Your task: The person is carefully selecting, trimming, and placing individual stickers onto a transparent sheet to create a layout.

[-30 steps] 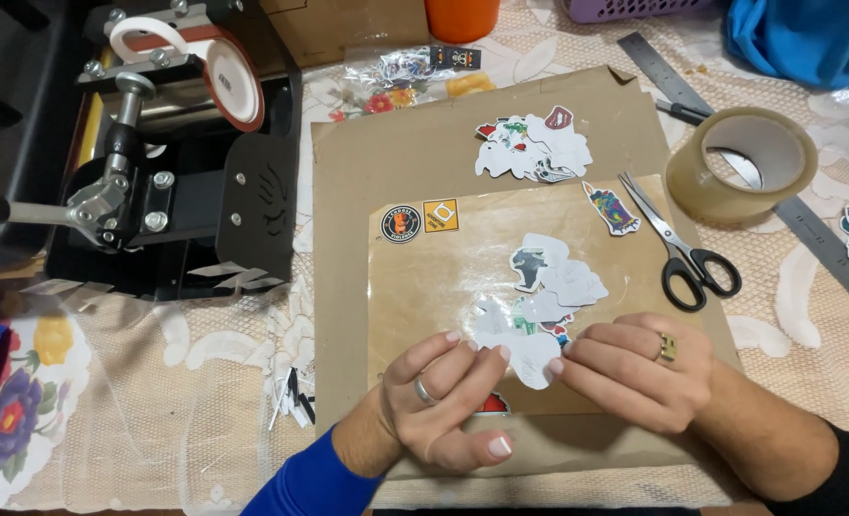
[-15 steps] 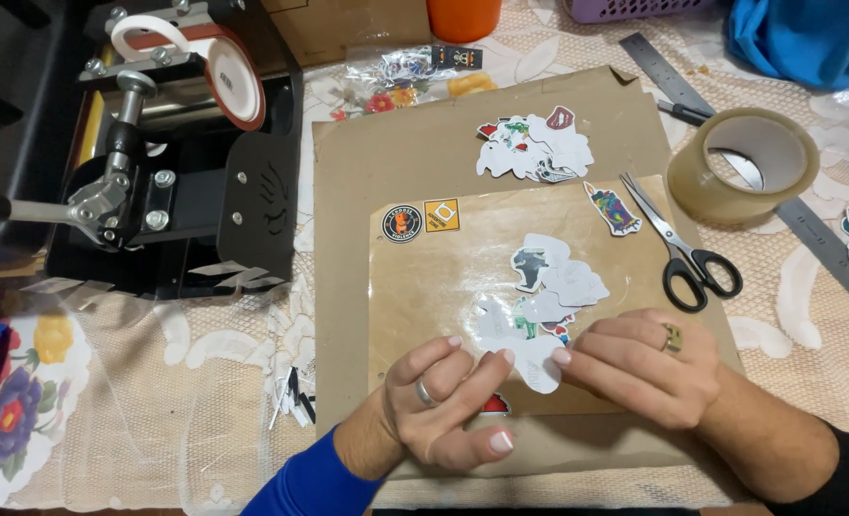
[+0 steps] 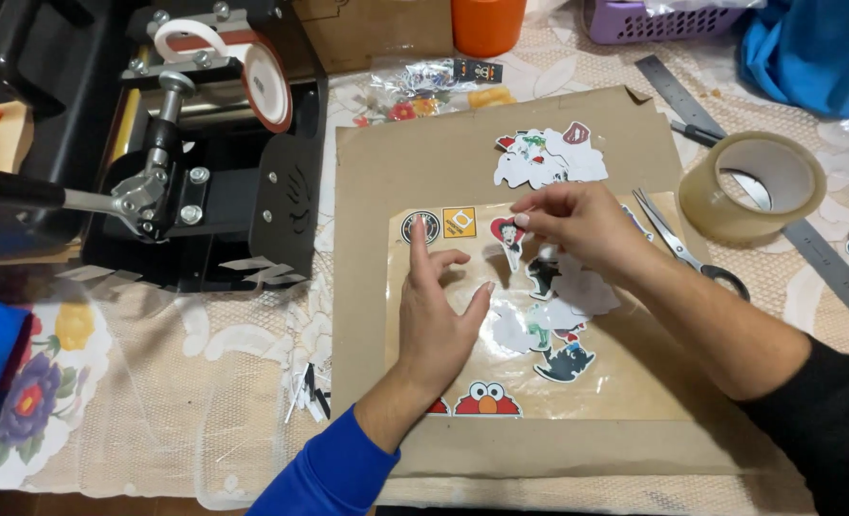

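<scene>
Your left hand (image 3: 439, 320) is lying flat, fingers spread, on a clear glossy sheet (image 3: 625, 368) that is resting on brown cardboard (image 3: 376, 172). Your right hand (image 3: 577, 222) is pinching a small red and black cut-out sticker (image 3: 508, 235) just above the sheet's upper middle. More cut-out stickers are lying face up on the sheet: a round one (image 3: 420, 226) and a yellow square one (image 3: 459, 222) at its top left, and a red furry-faced one (image 3: 486, 400) at its bottom edge.
</scene>
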